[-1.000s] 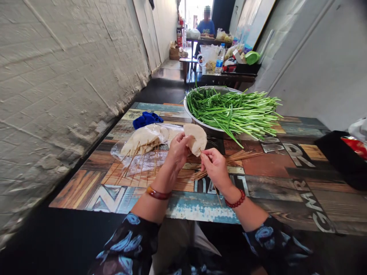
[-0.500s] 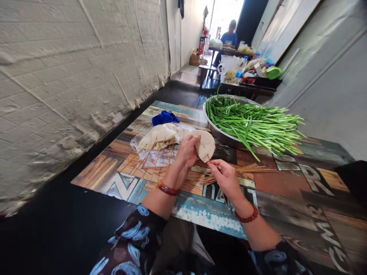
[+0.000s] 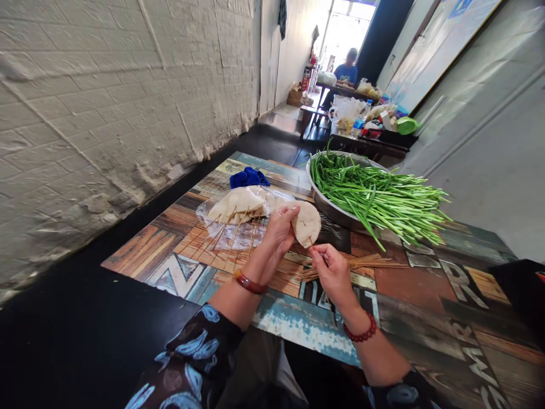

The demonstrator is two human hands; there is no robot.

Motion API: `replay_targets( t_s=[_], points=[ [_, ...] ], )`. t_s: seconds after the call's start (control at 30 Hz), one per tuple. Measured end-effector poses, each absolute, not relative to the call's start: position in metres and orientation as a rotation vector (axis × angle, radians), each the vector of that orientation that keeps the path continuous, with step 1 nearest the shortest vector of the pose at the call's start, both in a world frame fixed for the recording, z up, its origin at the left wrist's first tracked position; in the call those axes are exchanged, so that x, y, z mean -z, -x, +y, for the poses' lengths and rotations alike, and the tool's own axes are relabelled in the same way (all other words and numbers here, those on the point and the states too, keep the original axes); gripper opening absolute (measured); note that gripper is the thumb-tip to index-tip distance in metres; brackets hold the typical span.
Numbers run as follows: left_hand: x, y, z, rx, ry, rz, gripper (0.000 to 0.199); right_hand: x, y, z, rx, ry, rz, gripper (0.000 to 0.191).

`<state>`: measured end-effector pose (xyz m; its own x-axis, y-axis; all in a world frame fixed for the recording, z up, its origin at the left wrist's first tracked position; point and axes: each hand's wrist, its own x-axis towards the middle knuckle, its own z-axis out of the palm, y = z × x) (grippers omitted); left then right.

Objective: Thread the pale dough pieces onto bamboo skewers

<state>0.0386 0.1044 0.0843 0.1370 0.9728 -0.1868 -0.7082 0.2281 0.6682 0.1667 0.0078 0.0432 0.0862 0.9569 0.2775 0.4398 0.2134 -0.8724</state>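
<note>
Pale round sheet [image 3: 308, 224], left hand [image 3: 281, 230] on its edge, right hand [image 3: 334, 271] on its skewer [image 3: 311, 242], green stalks [image 3: 385, 199] at its two o'clock, loose skewers [image 3: 377, 261] at four

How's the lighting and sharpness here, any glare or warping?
Head view: the doorway at the back is washed out white, and the floor before it shines; head view: the left hand, right hand and greens look crisp, while the far bottle looks softer; head view: the wall seems stretched toward the left edge.

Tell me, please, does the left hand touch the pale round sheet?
Touching. The head view shows it: the left hand pinches the pale round sheet at its edge, with no gap between them.
</note>
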Motion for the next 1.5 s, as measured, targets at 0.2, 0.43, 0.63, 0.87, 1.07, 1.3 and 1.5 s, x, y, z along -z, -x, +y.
replay_targets(
  t_s=[0.2,0.43,0.63,0.87,1.07,1.3,1.5],
  points=[
    [-0.085,-0.039,0.103,-1.319,-0.456,0.687,0.022,-0.04,-0.167,0.01,-0.633,1.376,-1.487,0.022],
    [-0.083,-0.043,0.102,-1.369,-0.503,0.659,0.028,-0.032,-0.164,0.012,-0.668,1.402,-1.444,0.022],
    [-0.082,-0.046,0.101,-1.394,-0.508,0.692,0.036,-0.036,-0.157,0.011,-0.678,1.391,-1.469,0.02],
    [-0.087,-0.044,0.1,-1.419,-0.491,0.719,0.034,-0.034,-0.157,0.013,-0.739,1.364,-1.458,0.021],
    [-0.091,-0.042,0.098,-1.44,-0.516,0.748,0.036,-0.039,-0.158,0.012,-0.84,1.344,-1.376,0.026],
    [-0.086,-0.042,0.101,-1.453,-0.601,0.736,0.033,-0.039,-0.161,0.012,-0.854,1.331,-1.3,0.029],
    [-0.082,-0.042,0.103,-1.393,-0.512,0.753,0.037,-0.033,-0.16,0.013,-0.792,1.339,-1.375,0.026]
  ],
)
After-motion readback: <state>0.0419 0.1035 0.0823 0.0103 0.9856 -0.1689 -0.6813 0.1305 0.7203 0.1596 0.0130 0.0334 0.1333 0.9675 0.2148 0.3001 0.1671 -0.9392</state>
